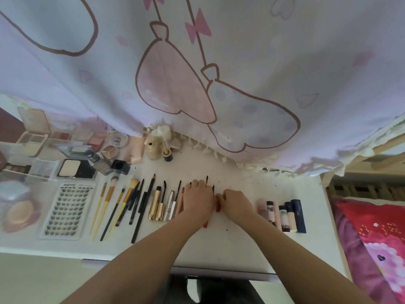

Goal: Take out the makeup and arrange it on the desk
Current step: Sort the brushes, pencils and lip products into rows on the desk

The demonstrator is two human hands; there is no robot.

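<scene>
Makeup lies in rows on the white desk [236, 244]. My left hand [198, 199] rests flat, fingers straight, on a few thin pencils. Two dark pencil tips [206, 178] poke out beyond its fingers, and a red end [205, 224] shows under the wrist. My right hand [235, 204] sits just to the right, its fingers curled and pinching a thin dark pencil [214, 188] between the two hands. Left of my hands lie mascara tubes [161, 206], liners and brushes [114, 202]. To the right stands a row of lipstick tubes [285, 216].
A false-lash tray [68, 211], compacts and palettes [72, 168] and a cushion compact [19, 213] fill the desk's left side. A small cream bottle [153, 148] stands at the back under a hanging printed curtain [197, 73]. Red bedding [377, 238] lies to the right.
</scene>
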